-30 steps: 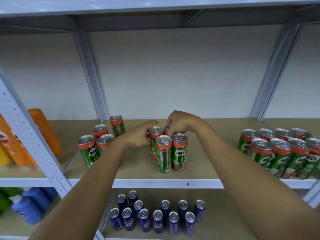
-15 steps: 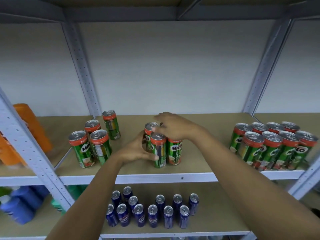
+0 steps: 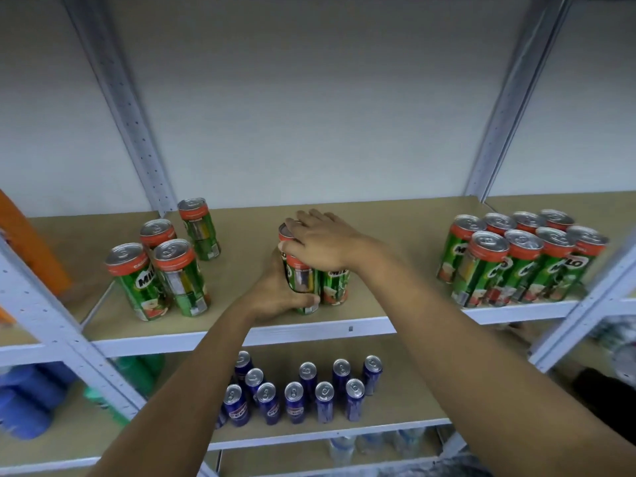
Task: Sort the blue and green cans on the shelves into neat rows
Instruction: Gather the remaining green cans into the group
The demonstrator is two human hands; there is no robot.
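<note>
Green with orange-red collars and silver pull-tab lids, that's the cluster of green cans (image 3: 311, 277) in the middle of the upper shelf (image 3: 371, 215), a tan fibreboard-looking deck in a white perforated-steel frame. All stand upright, long axis vertical, lids up. The left hand (image 3: 275, 290) wraps around the front-left can of the cluster, thumb across its lower body, so it's clenched on it. The right hand (image 3: 323, 241) lies flat over the tops, fingers spread, pressing down rather than curling round anything.

Left of that cluster are four loose green cans (image 3: 165, 263), upright but facing every which way. Right of it sits a packed double row of green cans (image 3: 519, 259). Below the cluster, on the lower shelf (image 3: 406, 404), slim blue cans (image 3: 299, 390) stand upright in rough rows.
</note>
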